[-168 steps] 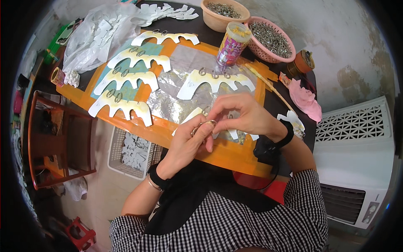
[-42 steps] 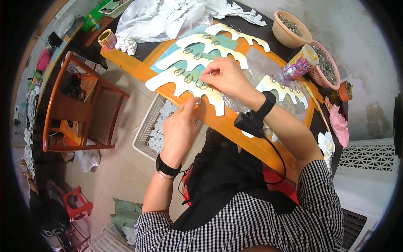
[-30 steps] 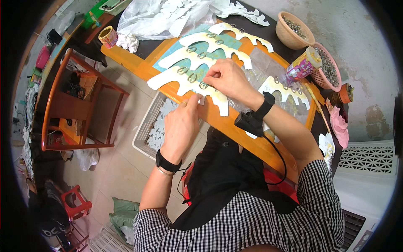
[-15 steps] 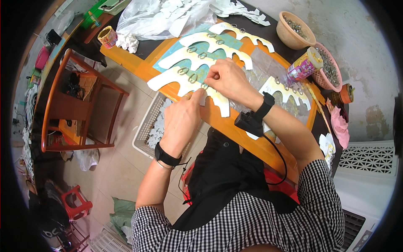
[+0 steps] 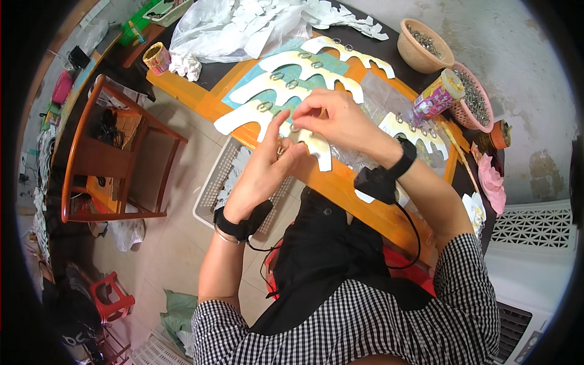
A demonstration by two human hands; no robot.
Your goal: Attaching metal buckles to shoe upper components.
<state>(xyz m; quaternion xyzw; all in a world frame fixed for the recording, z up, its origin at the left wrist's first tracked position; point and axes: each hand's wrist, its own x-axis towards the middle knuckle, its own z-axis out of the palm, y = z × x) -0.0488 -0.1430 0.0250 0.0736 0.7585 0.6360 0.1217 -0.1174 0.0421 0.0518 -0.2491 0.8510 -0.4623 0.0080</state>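
Several white scalloped pieces with yellowish smears lie in rows on the work board, with metal rings on them. Over the nearest scalloped piece (image 5: 240, 117), my right hand (image 5: 344, 125) is closed in a pinch, with a small metal ring (image 5: 294, 128) at its fingertips. My left hand (image 5: 263, 170) is at that piece's near edge, index finger and thumb spread apart, other fingers curled and partly hidden. Another metal ring (image 5: 264, 106) lies on the piece beyond my left index finger. A smaller scalloped piece (image 5: 398, 126) with rings lies right of my right wrist.
A peach bowl (image 5: 409, 45) and a pink basket (image 5: 462, 112) of metal parts stand at the back right, beside a smeared can (image 5: 435, 100). A plastic bag of white scraps (image 5: 237, 30) lies at the back. Below the board's left edge is a grey basket (image 5: 210, 188); a wooden chair (image 5: 115, 152) stands left.
My left hand has drawn back slightly, its index finger lifting off the piece and parting from the thumb. My right hand has shifted slightly nearer, and a ring now shows at its fingertips.
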